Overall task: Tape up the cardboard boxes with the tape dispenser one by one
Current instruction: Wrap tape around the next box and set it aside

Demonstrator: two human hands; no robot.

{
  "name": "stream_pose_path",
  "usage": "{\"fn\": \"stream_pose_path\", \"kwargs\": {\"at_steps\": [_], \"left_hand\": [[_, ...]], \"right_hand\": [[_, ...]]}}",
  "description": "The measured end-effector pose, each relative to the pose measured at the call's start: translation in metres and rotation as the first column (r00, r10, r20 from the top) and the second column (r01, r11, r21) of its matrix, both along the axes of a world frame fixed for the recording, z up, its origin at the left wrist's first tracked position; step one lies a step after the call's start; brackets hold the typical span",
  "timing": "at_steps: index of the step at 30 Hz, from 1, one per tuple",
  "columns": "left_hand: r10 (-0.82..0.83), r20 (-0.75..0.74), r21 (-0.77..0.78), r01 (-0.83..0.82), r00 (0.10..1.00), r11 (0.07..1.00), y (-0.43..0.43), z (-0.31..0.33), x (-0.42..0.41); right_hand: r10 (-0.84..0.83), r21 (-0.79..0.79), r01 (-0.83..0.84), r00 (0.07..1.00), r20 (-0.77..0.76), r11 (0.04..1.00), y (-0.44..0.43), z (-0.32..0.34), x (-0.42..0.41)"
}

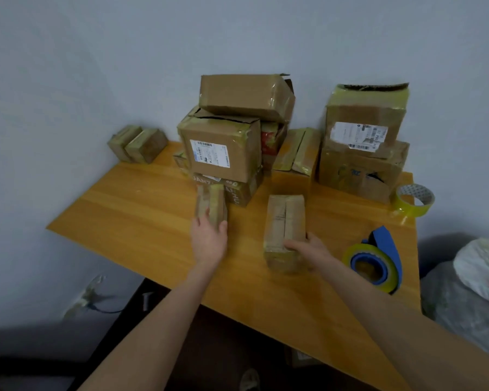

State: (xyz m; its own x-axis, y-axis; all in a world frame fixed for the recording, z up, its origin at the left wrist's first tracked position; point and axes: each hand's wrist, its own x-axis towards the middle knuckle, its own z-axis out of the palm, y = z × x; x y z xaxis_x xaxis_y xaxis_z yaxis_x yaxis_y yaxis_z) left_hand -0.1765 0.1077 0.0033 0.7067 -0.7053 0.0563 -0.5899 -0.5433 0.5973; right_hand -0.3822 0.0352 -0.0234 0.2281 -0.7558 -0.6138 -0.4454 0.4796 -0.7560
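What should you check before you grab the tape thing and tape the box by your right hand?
1. Long box lies flat on the table: ok.
2. Its seam faces up: ok.
3. Tape dispenser lies close beside the right hand: ok.
4. Right hand free: not ok, it holds the long box.
5. Left hand steadies that box: not ok, it holds the small box.
6. Loose tape end ready: cannot tell.

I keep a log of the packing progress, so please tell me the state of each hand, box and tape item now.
left hand, grips the small box
right hand, grips the long box, flaps down
tape dispenser, lying unheld on the table
spare tape roll, unheld at the table edge
top box, end flap open
tall right box, top torn open
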Motion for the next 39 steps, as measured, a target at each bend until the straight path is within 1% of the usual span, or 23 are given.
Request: {"fn": "stream_pose_path", "kwargs": {"at_steps": [2,3,5,8,11,13,15,17,19,22,23,24,27,30,34,36,39], "left_hand": [[0.126,-0.076,0.038,-0.123,0.989,0.992,0.006,-0.005,0.031],[0.178,-0.168,0.067,-0.169,0.970,0.983,0.007,-0.010,0.045],[0.232,-0.373,0.110,-0.205,0.898,0.972,0.008,-0.020,0.069],[0.196,-0.599,0.139,-0.141,0.776,0.980,0.007,-0.038,0.095],[0.150,-0.806,0.167,-0.022,0.573,0.986,0.004,-0.052,0.113],[0.124,-0.881,0.173,0.067,0.457,0.983,0.003,-0.058,0.124],[0.094,-0.923,0.145,0.110,0.373,0.983,0.005,-0.062,0.133],[0.071,-0.946,0.117,0.128,0.317,0.985,0.013,-0.063,0.143],[0.049,-0.960,0.087,0.128,0.275,0.988,0.022,-0.064,0.160],[0.011,-0.980,0.024,0.060,0.199,0.998,0.029,-0.055,0.190],[-0.008,-0.983,-0.002,0.031,0.186,1.000,0.030,-0.049,0.201],[-0.023,-0.981,-0.023,0.004,0.191,1.000,0.030,-0.042,0.211],[-0.064,-0.965,-0.093,-0.102,0.255,0.990,0.030,-0.015,0.245],[-0.085,-0.947,-0.150,-0.192,0.310,0.970,0.034,0.008,0.278],[-0.074,-0.917,-0.190,-0.265,0.393,0.945,0.049,0.028,0.322],[-0.058,-0.902,-0.195,-0.284,0.427,0.939,0.056,0.034,0.343],[-0.052,-0.896,-0.205,-0.308,0.441,0.929,0.060,0.039,0.377]], "right_hand": [[-0.047,0.085,0.041,0.997,0.067,0.996,0.001,-0.003,0.000],[-0.079,0.126,0.065,0.991,0.106,0.990,0.001,-0.006,0.001],[-0.120,0.157,0.097,0.982,0.147,0.983,0.000,-0.012,0.008],[-0.116,0.133,0.097,0.983,0.143,0.986,0.000,-0.019,0.029],[-0.117,0.113,0.102,0.983,0.139,0.988,0.007,-0.019,0.058],[-0.111,0.098,0.099,0.985,0.132,0.990,0.014,-0.017,0.078],[-0.124,0.111,0.109,0.982,0.144,0.988,0.022,-0.017,0.094],[-0.141,0.163,0.111,0.973,0.184,0.980,0.030,-0.018,0.108],[-0.130,0.219,0.079,0.965,0.229,0.973,0.035,-0.018,0.120],[-0.081,0.248,-0.002,0.944,0.321,0.969,0.037,-0.010,0.141],[-0.072,0.237,-0.013,0.935,0.348,0.971,0.037,-0.006,0.151],[-0.075,0.218,-0.009,0.924,0.374,0.976,0.036,-0.003,0.162],[-0.105,0.143,0.045,0.889,0.447,0.989,0.031,0.010,0.200],[-0.073,0.115,0.020,0.873,0.483,0.993,0.021,0.026,0.239],[-0.008,0.084,-0.041,0.855,0.518,0.996,0.012,0.042,0.290],[0.000,0.069,-0.043,0.849,0.528,0.997,0.009,0.048,0.313],[-0.007,0.060,-0.031,0.844,0.536,0.998,0.002,0.055,0.347]]}}
